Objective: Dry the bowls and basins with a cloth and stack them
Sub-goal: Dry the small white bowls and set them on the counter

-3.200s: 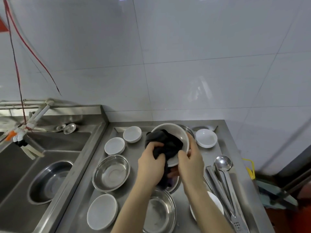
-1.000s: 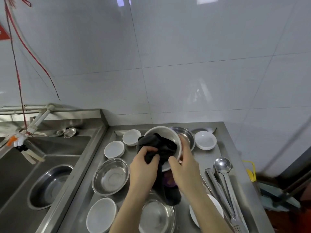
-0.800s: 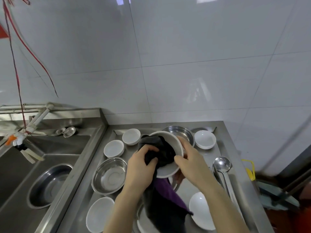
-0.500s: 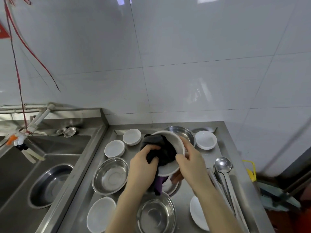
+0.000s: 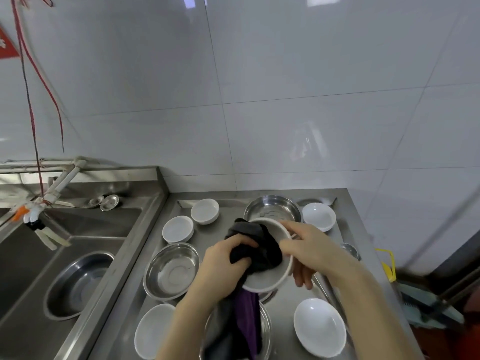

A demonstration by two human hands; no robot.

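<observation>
A basin point(image 5: 75, 284) sits in the sink point(image 5: 23, 258) at far left. On the counter point(image 5: 363, 258), a steel basin point(image 5: 171, 271) lies left of the hands. The left hand point(image 5: 220, 266) curls around a dark cloth point(image 5: 259, 245) and presses it into a bowl point(image 5: 270, 279). The bowl is held tilted above the middle of the counter. The right hand point(image 5: 311, 252) grips the bowl's rim, thumb on top and fingers behind. The cloth's tail hangs into a near basin point(image 5: 266, 331). A white bowl point(image 5: 320, 327) rests to the right.

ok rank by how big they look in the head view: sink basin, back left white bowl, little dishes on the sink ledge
1. the basin in the sink
2. the white bowl at the back left
3. the two little dishes: they look nearly alike, so I won't rank one against the other
</observation>
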